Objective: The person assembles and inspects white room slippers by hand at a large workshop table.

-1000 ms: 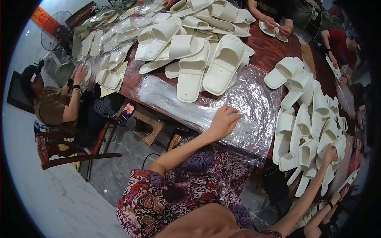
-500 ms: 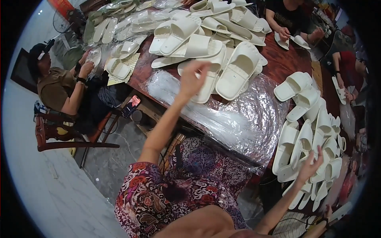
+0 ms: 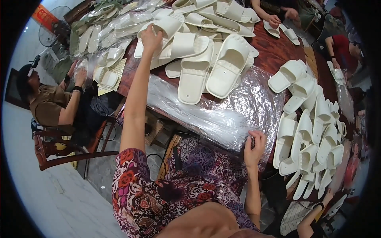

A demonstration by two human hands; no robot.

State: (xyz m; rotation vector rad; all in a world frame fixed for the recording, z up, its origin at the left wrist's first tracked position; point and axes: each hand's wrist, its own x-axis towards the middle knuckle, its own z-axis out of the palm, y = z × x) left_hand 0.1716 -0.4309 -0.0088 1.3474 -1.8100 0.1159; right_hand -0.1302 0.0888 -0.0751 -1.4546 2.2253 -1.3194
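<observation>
Slippers [image 3: 226, 69] lie heaped on our tabletop [image 3: 274, 51], and our left hand [image 3: 152, 39] is at one slipper [image 3: 171, 24] on the heap's left side. Its fingers bend over the sole beside the strap; we cannot tell whether they grip it. Our right hand [image 3: 255, 148] sits over the near edge of the clear plastic [image 3: 266, 99], fingers loosely curled and parted, with nothing visible in them; whether they touch the plastic we cannot tell.

The heap's front pair overlaps the plastic's far side. To our right spreads a second heap [image 3: 286, 133]; to our left lie bagged slippers [image 3: 139, 22] and a yellow sheet [image 3: 118, 79], near a co-worker [image 3: 51, 103] on a chair [image 3: 47, 146].

Our left forearm [image 3: 135, 103] crosses the tabletop's near edge and hides some of it. The heap's lower layers are mostly covered. Across from us, another co-worker is cut off at the top, hands [image 3: 274, 20] showing. Things along the right rim look small, dark and bent.
</observation>
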